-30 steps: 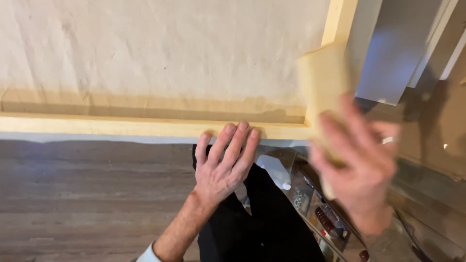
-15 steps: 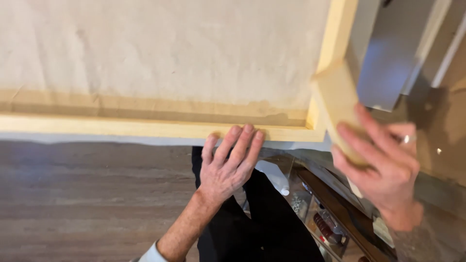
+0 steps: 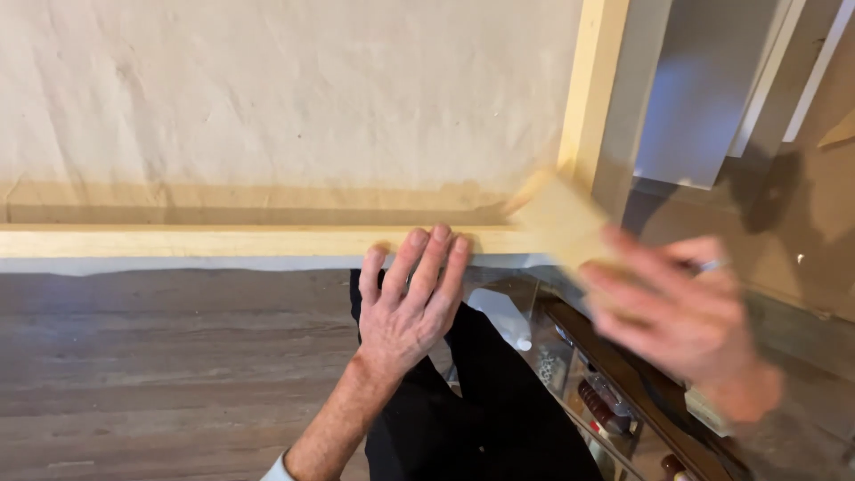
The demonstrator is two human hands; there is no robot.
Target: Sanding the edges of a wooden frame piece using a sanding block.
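We saw a pale wooden frame (image 3: 267, 240) with cream canvas (image 3: 285, 98) stretched inside it, its lower rail running across the view and its right upright (image 3: 598, 80) rising at the corner. The left hand (image 3: 411, 307) lay flat against the lower rail, fingers (image 3: 435, 258) straight and close together, their tips touching the wood just left of the corner; it pinched nothing. The right hand (image 3: 686, 316) was blurred, so we could not tell its grip exactly, but its fingers were curled around a tan block (image 3: 563, 227), holding it against the frame's lower right corner, where rail and upright meet. A ring (image 3: 710, 264) showed on one finger of that hand.

Below the frame was a grey wooden floor (image 3: 134, 374), and the person's dark trousers (image 3: 481, 401) filled the bottom middle of the view. To the right of the legs lay a cluttered tray (image 3: 614, 410) of small items, too blurred for us to tell apart, with something white (image 3: 503, 313) just beside the left hand. Behind the upright, flat grey panels (image 3: 704, 98) leaned against brown board (image 3: 802, 232).
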